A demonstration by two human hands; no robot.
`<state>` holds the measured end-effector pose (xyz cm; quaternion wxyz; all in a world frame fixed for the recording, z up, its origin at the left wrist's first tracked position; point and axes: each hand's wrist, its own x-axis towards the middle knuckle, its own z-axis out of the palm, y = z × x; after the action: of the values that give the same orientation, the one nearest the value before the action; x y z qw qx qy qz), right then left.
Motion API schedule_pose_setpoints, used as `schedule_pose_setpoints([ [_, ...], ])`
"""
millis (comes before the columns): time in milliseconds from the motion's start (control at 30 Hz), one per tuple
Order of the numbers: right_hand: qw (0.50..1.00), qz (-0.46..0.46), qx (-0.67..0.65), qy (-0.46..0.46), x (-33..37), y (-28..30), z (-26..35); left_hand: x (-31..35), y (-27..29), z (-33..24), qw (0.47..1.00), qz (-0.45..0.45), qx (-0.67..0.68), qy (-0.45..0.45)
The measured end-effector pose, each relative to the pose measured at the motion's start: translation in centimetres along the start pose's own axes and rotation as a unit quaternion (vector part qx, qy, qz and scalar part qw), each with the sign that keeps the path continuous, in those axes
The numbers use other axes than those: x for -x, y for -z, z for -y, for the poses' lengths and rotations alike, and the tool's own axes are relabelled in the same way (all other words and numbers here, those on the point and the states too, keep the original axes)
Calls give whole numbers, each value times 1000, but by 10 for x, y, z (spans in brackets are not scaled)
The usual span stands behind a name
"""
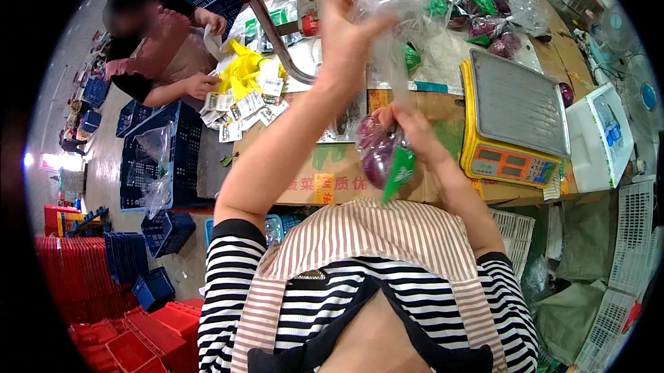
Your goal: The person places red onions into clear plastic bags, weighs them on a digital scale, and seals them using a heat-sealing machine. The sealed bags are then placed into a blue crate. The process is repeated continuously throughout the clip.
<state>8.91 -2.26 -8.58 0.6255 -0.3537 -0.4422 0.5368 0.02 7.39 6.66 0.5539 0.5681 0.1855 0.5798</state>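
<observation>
In front of my apron hangs a clear plastic bag of purple onions (pixel 377 163) with a green label (pixel 399 174). My right hand (pixel 413 131) is closed round the gathered neck of this bag, and loose clear film stretches upward from it. My left hand (pixel 353 37) is raised farther out over the table, beside a metal device with a red part (pixel 310 25). Its thumb points right toward the film. Motion smears its fingers, so I cannot make out whether they grip the plastic.
A yellow scale (pixel 469 141) with a metal platform stands right, beside a white foam box (pixel 598 141). Bagged purple onions (pixel 487 27) lie at the back right. At left, a co-worker's hand (pixel 202 86) touches yellow strips with labels (pixel 245 72), above a blue crate (pixel 149 165).
</observation>
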Motion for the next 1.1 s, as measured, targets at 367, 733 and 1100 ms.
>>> schedule_pose_setpoints([
  [367,849,365,287,-254,20,-21,23,83,64,-28,615,590,-484,197],
  [733,941,263,144,-155,25,1,0,112,63,12,826,529,-159,115],
  [1100,913,295,-45,-277,-3,4,-19,57,58,62,910,406,-65,56],
])
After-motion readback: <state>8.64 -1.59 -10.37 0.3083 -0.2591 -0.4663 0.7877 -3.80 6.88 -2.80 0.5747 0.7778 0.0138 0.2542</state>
